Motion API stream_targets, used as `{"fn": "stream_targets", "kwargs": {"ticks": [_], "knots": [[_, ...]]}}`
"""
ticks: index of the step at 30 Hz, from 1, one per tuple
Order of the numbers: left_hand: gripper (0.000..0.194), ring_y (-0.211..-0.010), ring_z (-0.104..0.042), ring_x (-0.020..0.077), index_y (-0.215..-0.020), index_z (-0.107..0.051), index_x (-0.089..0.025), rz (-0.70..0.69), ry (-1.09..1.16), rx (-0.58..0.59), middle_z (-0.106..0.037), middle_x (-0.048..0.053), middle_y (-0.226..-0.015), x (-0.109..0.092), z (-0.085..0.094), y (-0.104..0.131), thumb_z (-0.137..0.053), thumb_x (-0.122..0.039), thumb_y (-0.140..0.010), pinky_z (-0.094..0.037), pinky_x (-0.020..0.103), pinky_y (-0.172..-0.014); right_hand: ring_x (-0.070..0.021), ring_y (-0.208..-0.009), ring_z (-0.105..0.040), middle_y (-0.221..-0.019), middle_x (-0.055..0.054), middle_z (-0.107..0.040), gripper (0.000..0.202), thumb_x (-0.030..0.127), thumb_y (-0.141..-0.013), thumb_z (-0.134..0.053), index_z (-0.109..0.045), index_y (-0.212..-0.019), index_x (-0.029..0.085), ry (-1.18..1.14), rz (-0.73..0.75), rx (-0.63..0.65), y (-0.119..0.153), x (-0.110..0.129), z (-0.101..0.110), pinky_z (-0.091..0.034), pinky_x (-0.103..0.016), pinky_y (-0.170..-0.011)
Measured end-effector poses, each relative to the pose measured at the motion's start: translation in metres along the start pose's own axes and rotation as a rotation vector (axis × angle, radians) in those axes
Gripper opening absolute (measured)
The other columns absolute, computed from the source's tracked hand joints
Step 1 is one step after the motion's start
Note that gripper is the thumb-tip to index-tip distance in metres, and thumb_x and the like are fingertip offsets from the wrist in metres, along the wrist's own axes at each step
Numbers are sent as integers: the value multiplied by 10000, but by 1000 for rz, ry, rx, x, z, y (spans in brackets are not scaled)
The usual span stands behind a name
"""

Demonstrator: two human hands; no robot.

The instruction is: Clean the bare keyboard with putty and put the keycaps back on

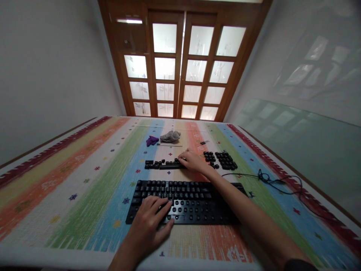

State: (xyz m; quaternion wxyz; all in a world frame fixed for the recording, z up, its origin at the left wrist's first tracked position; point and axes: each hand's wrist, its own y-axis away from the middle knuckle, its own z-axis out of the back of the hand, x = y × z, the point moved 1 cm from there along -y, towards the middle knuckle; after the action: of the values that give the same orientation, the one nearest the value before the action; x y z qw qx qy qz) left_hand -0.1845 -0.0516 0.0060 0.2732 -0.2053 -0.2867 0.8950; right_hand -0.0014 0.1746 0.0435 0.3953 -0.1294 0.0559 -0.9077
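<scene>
A black keyboard (197, 195) lies flat in front of me, its upper rows and left part fitted with keycaps, while bare switches show in the lower middle and right. My left hand (150, 220) rests over its lower left, fingers stretched and thumb apart at the front edge. Beyond the keyboard is a strip of loose black keycaps with a long spacebar keycap (170, 167). At this strip's right end, my right hand (192, 160) has its fingertips closed down on a keycap, which the fingers mostly hide. More loose keycaps (225, 160) sit in blocks to the right.
Farther back lie a purple cloth (152, 140), a grey cloth bundle (170, 136) and a small dark item with a thin metal end (203, 142). A black cable (270, 180) coils at the right. A striped tablecloth (93, 180) covers the table.
</scene>
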Motion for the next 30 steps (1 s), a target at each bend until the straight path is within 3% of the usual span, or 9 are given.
{"fn": "stream_targets", "kwargs": {"ticks": [5,11,20,30], "knots": [[347,-968,-593,252,-1235,-641,-164,9,0,-34,-705,86,-1034,-1,-2,0,-630,-203,-891,-512,467,-917,-215,-898,-573,-947,-96,-767,259,187,-953,-533,-786,-918,147,3,-21,19,-2,-1,-2,-395,-336,-893],[358,-1030,-591,266,-1251,-637,-188,27,-14,0,-675,106,-1146,-2,-1,1,-624,-205,-894,-514,484,-929,-241,-979,-598,-951,-116,-771,238,182,-933,-563,-792,-968,130,-5,-78,9,-10,2,-1,-444,-328,-869],[357,-1040,-592,270,-1248,-628,-172,24,-9,6,-670,115,-1150,-2,0,0,-625,-188,-891,-520,491,-926,-255,-1038,-618,-964,-138,-763,198,177,-867,-635,-798,-969,131,2,-139,21,-23,6,-4,-474,-321,-880],[324,-1028,-608,265,-1218,-646,-184,19,-8,-37,-684,109,-1116,-3,1,-1,-630,-198,-895,-531,470,-914,-216,-956,-677,-1033,-114,-776,266,92,-868,-579,-798,-1012,140,-39,-52,67,-32,1,-8,-471,-283,-864]]}}
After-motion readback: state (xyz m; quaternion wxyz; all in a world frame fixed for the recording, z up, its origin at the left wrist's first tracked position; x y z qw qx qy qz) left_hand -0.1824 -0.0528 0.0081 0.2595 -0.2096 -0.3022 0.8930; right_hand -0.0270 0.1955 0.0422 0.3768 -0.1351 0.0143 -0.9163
